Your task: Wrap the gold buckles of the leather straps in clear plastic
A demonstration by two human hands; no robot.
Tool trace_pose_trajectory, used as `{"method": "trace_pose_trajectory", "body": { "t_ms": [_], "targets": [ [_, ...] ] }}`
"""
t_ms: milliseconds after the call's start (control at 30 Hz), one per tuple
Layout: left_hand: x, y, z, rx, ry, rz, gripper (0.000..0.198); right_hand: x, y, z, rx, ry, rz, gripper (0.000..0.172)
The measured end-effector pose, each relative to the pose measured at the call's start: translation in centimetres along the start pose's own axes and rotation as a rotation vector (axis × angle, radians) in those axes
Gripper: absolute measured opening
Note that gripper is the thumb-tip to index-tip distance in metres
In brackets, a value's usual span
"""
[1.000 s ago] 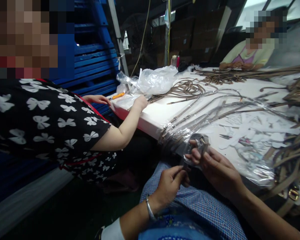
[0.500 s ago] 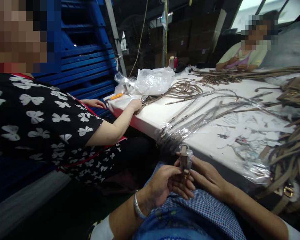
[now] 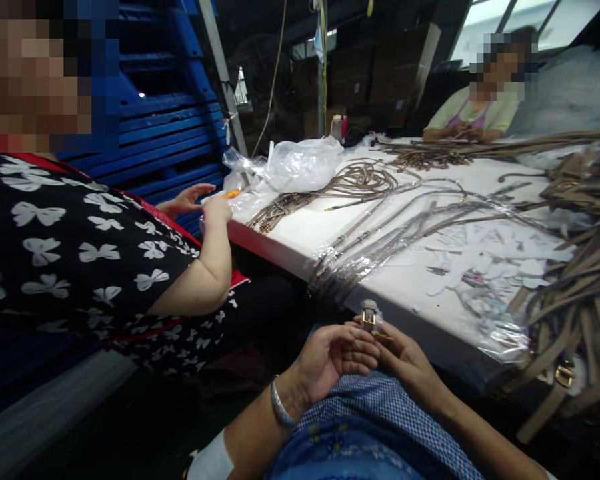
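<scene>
A taupe strap end with a gold buckle (image 3: 369,317), partly wrapped in clear plastic, stands up at the table's near edge. My right hand (image 3: 407,353) grips it from the right, fingers around its lower part. Just left of it, my left hand (image 3: 335,363) is palm up with its fingers stretched and slightly bent. Nothing shows in that palm; whether its fingertips touch the strap is hard to see. Beyond my hands, several plastic-wrapped straps (image 3: 350,257) hang over the table edge.
The white table (image 3: 293,230) carries bundled straps (image 3: 365,177), a clear plastic bag (image 3: 303,163) and white scraps (image 3: 500,250). A strap pile (image 3: 580,307) lies at the right. A co-worker's hand (image 3: 216,208) is beside an orange-handled cutter (image 3: 231,194) at the left; another person (image 3: 473,113) sits opposite.
The buckle has turned to show its gold frame. My left hand has drawn off the strap's lower part. The left co-worker's hand has moved from the straps towards the orange cutter.
</scene>
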State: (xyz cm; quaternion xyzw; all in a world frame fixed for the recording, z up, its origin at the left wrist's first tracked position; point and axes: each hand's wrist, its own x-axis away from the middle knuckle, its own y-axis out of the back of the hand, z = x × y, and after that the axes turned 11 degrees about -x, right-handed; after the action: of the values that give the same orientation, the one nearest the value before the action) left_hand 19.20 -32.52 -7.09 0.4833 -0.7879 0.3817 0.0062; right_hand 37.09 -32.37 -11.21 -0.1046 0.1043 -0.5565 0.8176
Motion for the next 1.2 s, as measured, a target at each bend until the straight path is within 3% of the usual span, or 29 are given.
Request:
{"method": "trace_pose_trajectory", "body": {
  "t_ms": [133, 300, 400, 533, 833, 1000, 1200],
  "targets": [
    [0.1, -0.6, 0.0, -0.158, -0.209, -0.027, 0.028, 0.1, -0.7, -0.4, -0.126, -0.004, -0.085, 0.039],
    [0.1, -1.0, 1.7, -0.589, -0.594, -0.46, 0.024, -0.1, -2.5, -0.7, -0.486, 0.006, -0.202, 0.032],
    [-0.1, -0.9, 3.0, -0.939, -0.76, -0.547, 0.022, -0.3, -3.2, -0.9, -0.495, 0.069, -0.291, 0.03],
    [-1.3, -0.9, 3.3, -1.22, -0.899, -0.628, 0.04, -1.0, -3.6, -1.3, -0.457, 0.142, -0.349, 0.037],
    [-5.3, -2.3, 1.6, -1.379, -1.041, -0.537, 0.048, -3.4, -2.0, 0.0, -0.592, 0.283, -0.358, 0.043],
    [-7.3, -3.0, 1.2, -1.413, -1.091, -0.49, 0.043, -3.5, -0.8, 0.4, -0.669, 0.33, -0.392, 0.042],
    [-9.3, -3.7, 0.4, -1.496, -1.117, -0.344, 0.048, -4.1, 0.9, 0.3, -0.752, 0.376, -0.386, 0.04]
  ]
}}
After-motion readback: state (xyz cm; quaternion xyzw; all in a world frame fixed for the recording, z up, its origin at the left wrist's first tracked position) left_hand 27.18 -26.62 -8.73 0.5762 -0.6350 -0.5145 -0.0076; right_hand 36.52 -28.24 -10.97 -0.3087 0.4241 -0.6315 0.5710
